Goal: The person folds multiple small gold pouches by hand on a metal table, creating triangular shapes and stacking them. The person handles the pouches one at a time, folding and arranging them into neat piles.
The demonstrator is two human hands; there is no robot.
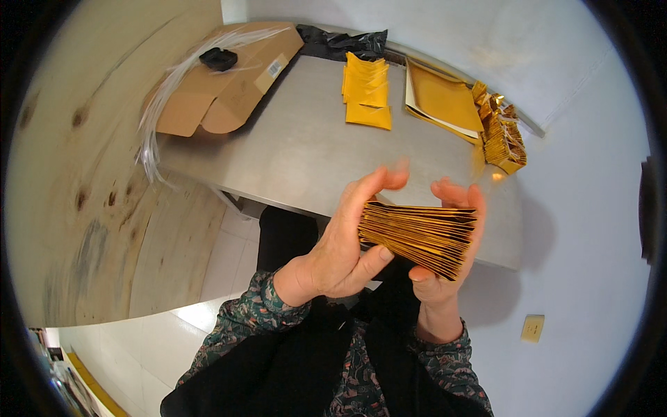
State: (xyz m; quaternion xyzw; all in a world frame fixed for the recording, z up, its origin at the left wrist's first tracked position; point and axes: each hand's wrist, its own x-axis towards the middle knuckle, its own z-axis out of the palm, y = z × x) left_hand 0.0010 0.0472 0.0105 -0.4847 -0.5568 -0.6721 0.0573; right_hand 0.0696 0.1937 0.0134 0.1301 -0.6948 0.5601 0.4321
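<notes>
A thick stack of folded golden paper pieces (417, 236) is held between my two hands, above the table's near edge. Its dark-lined edges face up and fan wider toward the right. My left hand (333, 250) presses the stack's left end, with the thumb along its near side and the fingertips reaching past the far side. My right hand (448, 288) cups the right end, thumb at the near corner and fingers up along the far right side. The fingertips of both hands are slightly blurred.
On the grey metal table (299, 139) lie overlapping yellow paper pieces (368, 90), a pile of large golden sheets (445, 101) and bundled golden folds (504, 142). A cardboard box (236, 87) bears clear plastic strips and a black object (219, 59). Black plastic (344, 42) lies behind.
</notes>
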